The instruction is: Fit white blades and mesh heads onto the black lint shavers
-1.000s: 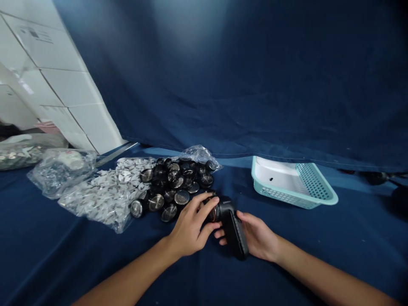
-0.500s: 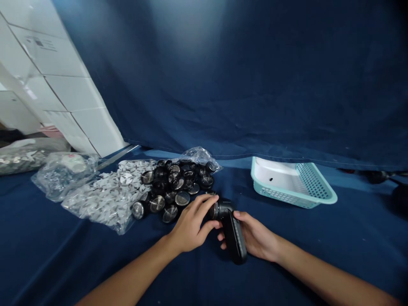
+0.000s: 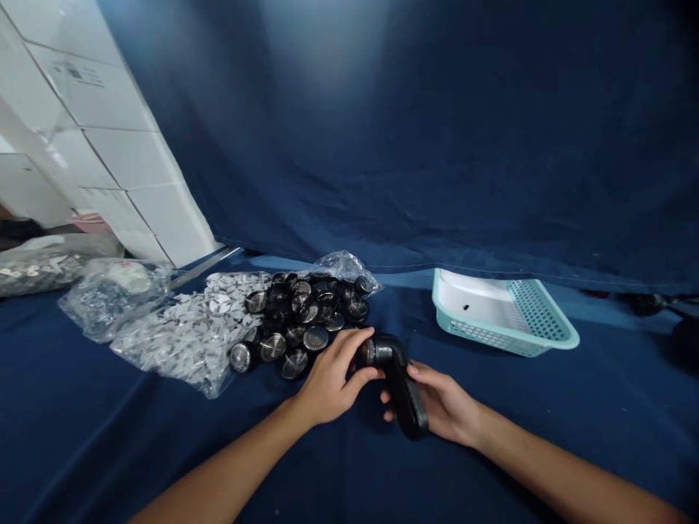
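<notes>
A black fabric shaver (image 3: 405, 397) with an angled neck is held between both hands in front of me. The fingers and thumb of my left hand (image 3: 333, 378) are closed around its round head, which they partly cover. My right hand (image 3: 445, 404) is wrapped about the handle from the right, thumb on the near side and fingertips showing on the left. Just beyond my left hand lies a heap of black round shaver heads (image 3: 315, 338) with perforated metal faces.
Left of the heap, a clear plastic bag (image 3: 180, 349) of small light-grey pieces lies spread out. A light-green basket (image 3: 491, 333) with a small black piece inside stands at the back right. A dark blue cloth (image 3: 382, 145) hangs behind; white boxes (image 3: 136, 160) are stacked at left.
The fabric shaver has shifted slightly right and turned about its handle, so the light strip along its side no longer shows. Both hands keep their grip.
</notes>
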`<state>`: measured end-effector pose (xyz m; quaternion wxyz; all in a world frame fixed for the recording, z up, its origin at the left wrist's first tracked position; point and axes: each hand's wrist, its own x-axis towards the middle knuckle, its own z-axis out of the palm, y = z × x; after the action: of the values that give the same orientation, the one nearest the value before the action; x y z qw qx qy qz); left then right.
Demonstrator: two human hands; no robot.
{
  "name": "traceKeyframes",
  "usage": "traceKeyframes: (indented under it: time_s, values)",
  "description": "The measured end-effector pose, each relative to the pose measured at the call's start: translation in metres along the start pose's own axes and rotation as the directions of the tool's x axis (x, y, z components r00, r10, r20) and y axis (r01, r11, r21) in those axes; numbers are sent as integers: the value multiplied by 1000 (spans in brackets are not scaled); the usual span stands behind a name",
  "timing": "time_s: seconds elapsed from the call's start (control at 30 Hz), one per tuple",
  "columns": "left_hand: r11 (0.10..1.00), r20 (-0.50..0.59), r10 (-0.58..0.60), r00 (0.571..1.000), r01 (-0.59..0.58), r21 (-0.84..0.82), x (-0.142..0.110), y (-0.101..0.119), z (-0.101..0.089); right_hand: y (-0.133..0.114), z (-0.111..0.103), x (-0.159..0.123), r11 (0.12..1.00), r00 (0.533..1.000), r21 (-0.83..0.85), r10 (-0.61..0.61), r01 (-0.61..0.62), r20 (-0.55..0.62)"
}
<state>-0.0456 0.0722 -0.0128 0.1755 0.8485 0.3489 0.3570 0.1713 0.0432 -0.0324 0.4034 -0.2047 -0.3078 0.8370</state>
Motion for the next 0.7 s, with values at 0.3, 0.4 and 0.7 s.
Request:
traceKeyframes:
  time_s: [0.3,0.4,0.7]
  values:
    - [998,-76,52,996,-49,34,-3,0,1,1,11,-2,997,997,-39,-66,65,-27]
    - [994,-139,98,985,-89,68,-4,1,2,3,13,-4,991,992,-70,-117,114,-41]
    - [950,-285,276,918,-217,224,-6,9,3,5,12,-6,977,981,-136,-175,163,-79]
